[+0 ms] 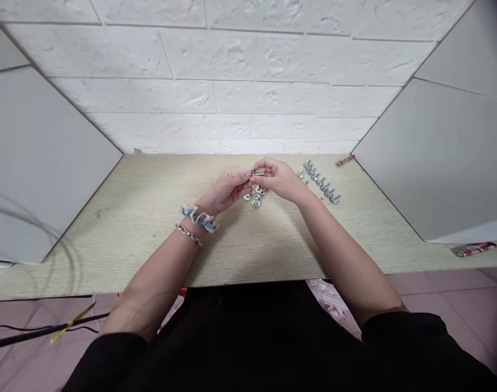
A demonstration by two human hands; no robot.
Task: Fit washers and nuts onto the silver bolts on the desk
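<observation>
My left hand [231, 189] and my right hand [280, 178] meet above the middle of the table. Between their fingertips is a small silver bolt [258, 173], lying roughly sideways. My left thumb and fingers pinch its left end, where a washer seems to sit. The right thumb and fingers close around it from the other side, partly hiding it. Just below my hands, several loose bolts and washers lie on the table, among them an upright bolt with a washer [256, 201] and a washer [247, 196]; some are covered by my fingers.
Right of my hands stands a slanting row of bolts with washers [321, 183], with a few more beside it. A red battery [345, 160] lies by the right panel [452, 158], another red battery [474, 249] near the front edge. A white brick wall [235, 98] closes the back.
</observation>
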